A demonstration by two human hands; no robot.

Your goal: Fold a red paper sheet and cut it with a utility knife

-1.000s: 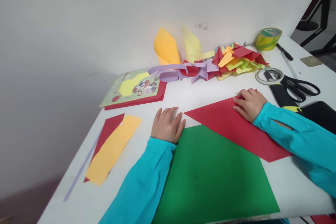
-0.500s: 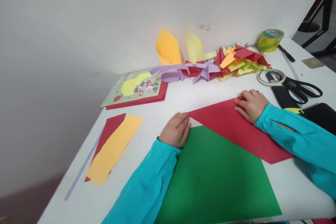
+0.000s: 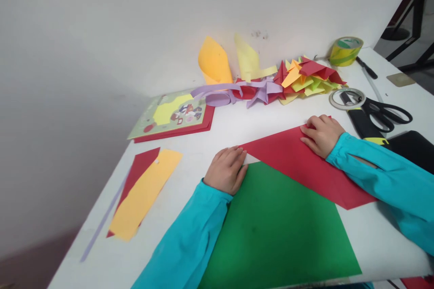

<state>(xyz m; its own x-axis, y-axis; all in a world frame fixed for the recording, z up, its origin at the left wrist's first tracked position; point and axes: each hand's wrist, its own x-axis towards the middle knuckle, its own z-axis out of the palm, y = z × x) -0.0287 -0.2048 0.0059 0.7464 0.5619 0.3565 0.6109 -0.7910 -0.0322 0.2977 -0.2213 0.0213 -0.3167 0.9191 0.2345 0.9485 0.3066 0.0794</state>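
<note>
A sheet of red paper (image 3: 298, 158) lies slanted on the white table, partly over a large green sheet (image 3: 281, 230). My left hand (image 3: 226, 170) presses closed fingers on the red sheet's left corner. Farther right, my right hand (image 3: 322, 135) has curled fingers on the same sheet near its upper edge, covering part of it. The red sheet lies mostly flat; its lower right corner reaches past the green sheet's edge. Turquoise sleeves cover both forearms.
Left lie an orange paper strip (image 3: 145, 194) and a purple strip (image 3: 101, 226). Behind stand a patterned pad (image 3: 135, 127), an orange paper roll (image 3: 215, 61) and folded papers (image 3: 315, 76). Scissors (image 3: 389, 115), a tape ring (image 3: 334, 99) and yellow-green tape (image 3: 344, 56) sit right.
The whole view has shifted slightly, so the table items appear a little farther left. My left hand sits slightly farther over the red sheet's corner; my right hand keeps its place.
</note>
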